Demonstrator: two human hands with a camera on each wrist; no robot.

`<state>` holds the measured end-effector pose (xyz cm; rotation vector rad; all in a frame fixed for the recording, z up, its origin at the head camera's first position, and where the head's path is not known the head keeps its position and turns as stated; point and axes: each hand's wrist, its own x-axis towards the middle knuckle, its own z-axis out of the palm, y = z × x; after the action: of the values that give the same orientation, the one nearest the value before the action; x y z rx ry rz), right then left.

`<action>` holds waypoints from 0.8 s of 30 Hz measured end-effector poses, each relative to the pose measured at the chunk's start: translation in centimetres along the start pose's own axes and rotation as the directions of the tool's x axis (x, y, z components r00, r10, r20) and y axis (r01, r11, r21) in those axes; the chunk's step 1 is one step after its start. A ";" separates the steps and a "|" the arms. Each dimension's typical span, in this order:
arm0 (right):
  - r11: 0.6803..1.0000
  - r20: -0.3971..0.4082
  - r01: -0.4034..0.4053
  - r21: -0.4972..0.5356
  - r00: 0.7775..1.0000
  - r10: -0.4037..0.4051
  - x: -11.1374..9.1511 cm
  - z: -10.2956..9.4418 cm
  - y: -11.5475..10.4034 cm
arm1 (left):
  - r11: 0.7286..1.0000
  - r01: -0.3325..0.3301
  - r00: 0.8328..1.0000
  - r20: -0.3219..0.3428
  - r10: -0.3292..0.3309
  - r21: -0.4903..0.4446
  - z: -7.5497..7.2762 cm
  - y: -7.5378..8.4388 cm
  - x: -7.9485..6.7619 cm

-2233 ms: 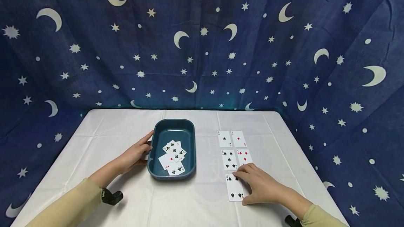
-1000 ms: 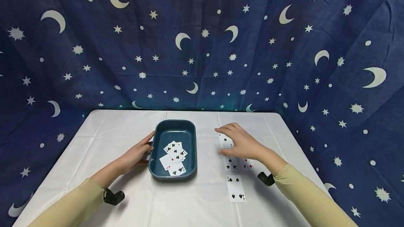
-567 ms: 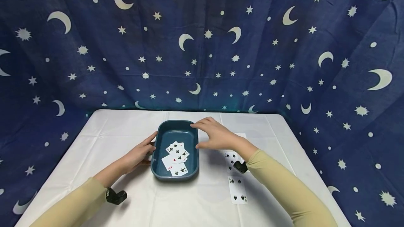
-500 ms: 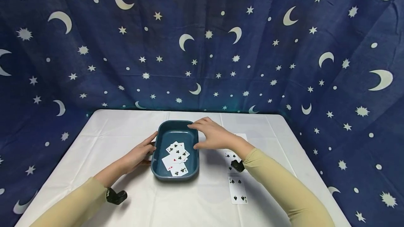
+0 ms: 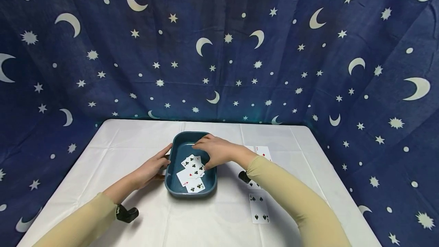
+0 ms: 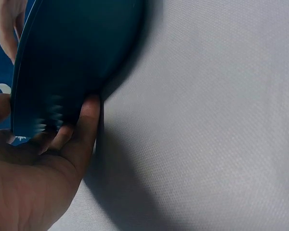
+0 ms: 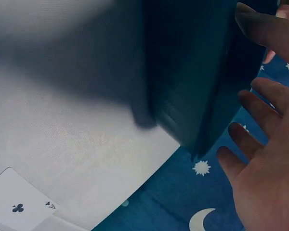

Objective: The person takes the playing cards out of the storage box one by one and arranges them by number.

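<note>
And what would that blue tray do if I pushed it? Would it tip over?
The blue tray would probably slide instead of tipping, because it looks wide and low on the white tablecloth. It's likely stiff: its side looks unbent where the left hand touches it. The playing cards inside lie loosely overlapped, so they might slip about.

Head view: bright, diffuse light on the white tablecloth; soft shadows lie beneath the tray and the right sleeve, and the backdrop is darker but crisp. Left wrist view: dimmer and greyer — the tray's near side almost black, a broad, soft-edged shadow beside the left hand. Right wrist view: a blurred shadow spreads left of the dark, soft-focus tray, while the playing card remains legible.
</note>
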<state>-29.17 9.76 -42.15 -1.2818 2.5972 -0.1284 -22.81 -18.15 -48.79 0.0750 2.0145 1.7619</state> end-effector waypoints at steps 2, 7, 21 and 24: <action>1.000 0.030 0.003 -0.023 1.000 -0.002 0.4 0.2 -0.1 | 1.000 -0.004 1.000 0.005 0.004 -0.002 0.0 0.0 0.0; 0.998 0.099 0.012 -0.061 0.995 -0.006 1.2 0.8 -0.1 | 1.000 -0.003 1.000 0.008 0.003 0.002 0.0 0.1 -0.1; 0.986 0.180 0.019 -0.165 0.984 0.011 3.4 2.0 -0.3 | 1.000 0.010 1.000 0.012 -0.010 -0.008 -0.1 0.1 0.0; 0.985 0.193 0.030 -0.171 0.981 0.004 3.6 2.2 -0.4 | 1.000 0.020 1.000 0.005 -0.020 -0.001 -0.1 0.1 0.0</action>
<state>-30.43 6.77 -44.83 -1.2969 2.4782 0.2135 -22.90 -18.25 -48.71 0.0587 2.0042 1.7484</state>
